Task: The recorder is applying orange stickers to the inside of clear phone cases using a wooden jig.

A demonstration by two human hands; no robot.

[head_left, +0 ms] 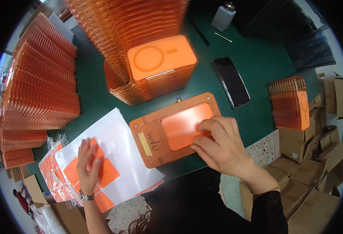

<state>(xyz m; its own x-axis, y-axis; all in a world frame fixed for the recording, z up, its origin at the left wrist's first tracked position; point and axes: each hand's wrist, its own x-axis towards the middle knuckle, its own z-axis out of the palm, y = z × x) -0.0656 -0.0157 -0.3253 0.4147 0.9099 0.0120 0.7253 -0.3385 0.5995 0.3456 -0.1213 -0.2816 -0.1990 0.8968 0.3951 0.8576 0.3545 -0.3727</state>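
Observation:
In front of me on the green table lies a brown jig (156,156) with handwriting and a strip of yellow tape. An orange rectangular sticker (182,126) sits in its recess, glossy and rounded at the corners. My right hand (226,146) is curled over the sticker's right end, thumb and fingertips gripping there. Whether that end is raised I cannot tell. My left hand (87,167), a metal watch on its wrist, rests with extended fingers on a white backing sheet (129,171). Several orange stickers (109,172) lie on that sheet, partly hidden by the hand.
Orange clear phone cases (163,58) stand stacked beyond the jig; taller stacks (43,85) line the left. A smartphone (231,82) lies to the right, near a small case stack (289,103). Farther back are a pump bottle (223,17) and a cotton swab (223,37). Cardboard boxes (307,171) fill the right.

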